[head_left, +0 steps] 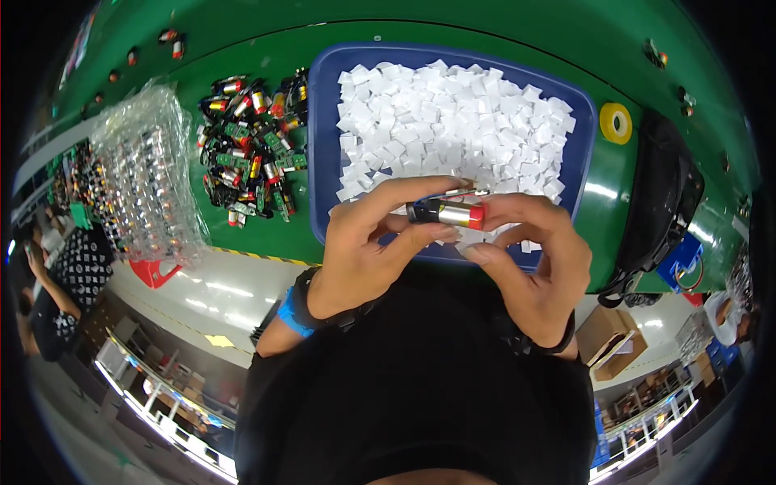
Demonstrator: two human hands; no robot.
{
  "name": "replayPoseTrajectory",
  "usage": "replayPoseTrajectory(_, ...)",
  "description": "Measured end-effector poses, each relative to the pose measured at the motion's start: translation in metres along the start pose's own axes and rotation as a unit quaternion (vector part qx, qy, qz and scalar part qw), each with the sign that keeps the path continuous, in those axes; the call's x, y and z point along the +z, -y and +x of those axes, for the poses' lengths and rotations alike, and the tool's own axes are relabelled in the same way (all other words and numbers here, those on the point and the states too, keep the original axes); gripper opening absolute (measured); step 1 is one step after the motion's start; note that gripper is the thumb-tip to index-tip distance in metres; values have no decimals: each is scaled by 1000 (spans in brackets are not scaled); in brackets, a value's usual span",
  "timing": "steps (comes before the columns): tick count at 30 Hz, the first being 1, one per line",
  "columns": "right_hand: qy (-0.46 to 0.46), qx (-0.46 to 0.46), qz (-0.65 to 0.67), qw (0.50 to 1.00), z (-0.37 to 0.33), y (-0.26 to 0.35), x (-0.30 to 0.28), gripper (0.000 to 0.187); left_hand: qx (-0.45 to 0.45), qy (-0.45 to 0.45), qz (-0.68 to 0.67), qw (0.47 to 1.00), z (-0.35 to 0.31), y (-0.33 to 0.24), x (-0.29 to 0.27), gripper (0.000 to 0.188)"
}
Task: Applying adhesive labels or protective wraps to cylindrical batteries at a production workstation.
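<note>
Between my two hands, above the near edge of a blue tray (322, 162), is a small cylindrical battery (457, 214) with a silver body, a red end and a dark end; a thin strip, perhaps a circuit board, runs along its upper side. My left hand (360, 242) pinches the dark end between thumb and fingers. At the red end, my right hand (541, 267) has its fingers curled round, index fingertip against it and thumb below. Many small white square pieces (453, 113) fill the tray.
Left of the tray lies a heap of similar batteries with green circuit boards (255, 149). Further left are clear plastic blister trays (149, 178). A yellow tape roll (616, 123) and a black bag (663, 194) lie to the right. Another person (69, 275) is at far left.
</note>
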State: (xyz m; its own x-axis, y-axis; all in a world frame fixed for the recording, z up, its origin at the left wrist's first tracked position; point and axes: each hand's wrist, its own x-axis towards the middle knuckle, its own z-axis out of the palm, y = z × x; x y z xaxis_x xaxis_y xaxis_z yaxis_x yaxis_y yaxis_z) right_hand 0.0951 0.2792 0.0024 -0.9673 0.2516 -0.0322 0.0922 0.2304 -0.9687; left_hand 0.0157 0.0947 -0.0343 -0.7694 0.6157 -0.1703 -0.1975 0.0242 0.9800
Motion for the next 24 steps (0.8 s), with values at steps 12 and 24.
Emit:
replayPoseTrajectory(12, -87, 66, 60, 992, 4, -3, 12, 23, 69, -3, 97, 993, 4, 0, 1, 39)
replayPoseTrajectory(24, 11, 107, 165, 980, 2, -19, 9, 12, 129, 28, 285, 949, 13, -18, -1, 40)
